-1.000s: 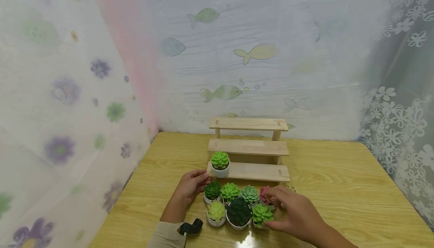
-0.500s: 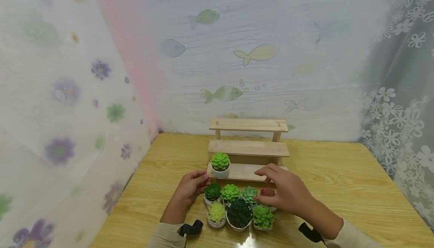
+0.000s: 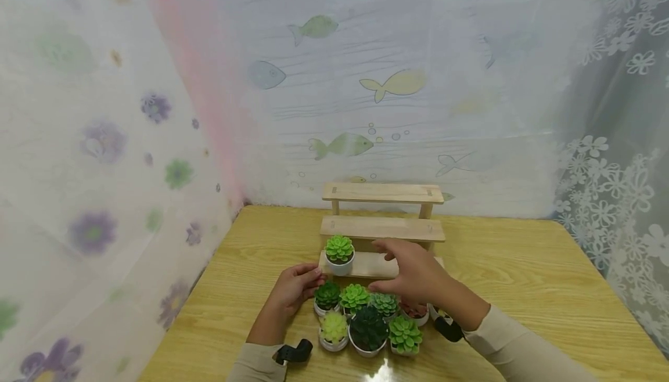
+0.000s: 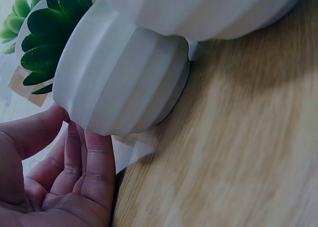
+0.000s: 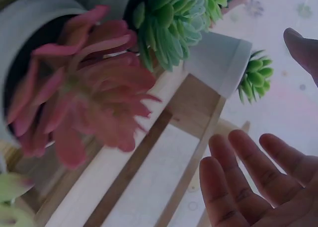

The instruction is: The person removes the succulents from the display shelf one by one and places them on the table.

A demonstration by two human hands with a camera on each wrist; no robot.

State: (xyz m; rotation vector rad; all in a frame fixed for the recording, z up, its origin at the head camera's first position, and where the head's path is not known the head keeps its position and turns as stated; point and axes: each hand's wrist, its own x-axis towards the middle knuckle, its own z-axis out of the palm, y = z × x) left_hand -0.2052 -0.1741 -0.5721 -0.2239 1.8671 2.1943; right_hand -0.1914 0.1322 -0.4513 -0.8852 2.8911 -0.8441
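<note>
A three-tier wooden plant stand [image 3: 384, 228] carries one light green potted succulent [image 3: 340, 252] at the left of its lowest shelf. My left hand [image 3: 297, 289] holds the left end of that shelf; in the left wrist view its fingertips are partly hidden behind a white pot [image 4: 119, 83] with a dark green succulent [image 4: 44, 48]. My right hand [image 3: 413, 269] hovers over the back row of pots by the lowest shelf, thumb and fingers spread apart, nothing between them. Below it, a red succulent [image 5: 94, 83] and a pale green one [image 5: 171, 23] show in the right wrist view.
Several potted succulents stand close together before the stand, among them a large dark green one [image 3: 368, 330], a yellow-green one [image 3: 333, 327] and a bright green one [image 3: 405, 334]. The wood-grain table [image 3: 522, 289] backs onto a fish-patterned curtain [image 3: 397, 33].
My right hand has left the front right pots and moved left and away from me, towards the lowest shelf, its fingers spreading. The left hand stays at the shelf's end.
</note>
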